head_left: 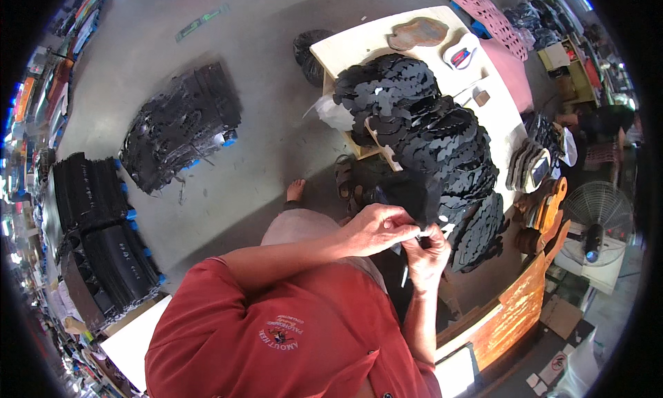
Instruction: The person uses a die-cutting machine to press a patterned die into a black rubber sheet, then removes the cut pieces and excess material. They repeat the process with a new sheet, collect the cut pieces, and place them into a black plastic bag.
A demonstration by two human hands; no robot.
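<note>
My left hand (376, 229) and my right hand (427, 254) meet over my lap, fingertips pinched close together. A small white piece (422, 233) shows between them; its kind is too small to tell. Below the right hand hangs a thin pale strip (404, 275), its upper end hidden by the fingers. Just beyond my hands is a dark, smooth black piece (409, 196), partly in shadow. Large overlapping stacks of black cut-out pieces with wavy edges (452, 146) lie beside my right hand and reach away across the table.
The pale table (497, 66) carries a brown flat piece (418, 33) and a white dish (458, 54). A wooden chair back (507, 315) and a fan (594, 222) stand on the right. Black stacks (183, 125) sit on the floor at left.
</note>
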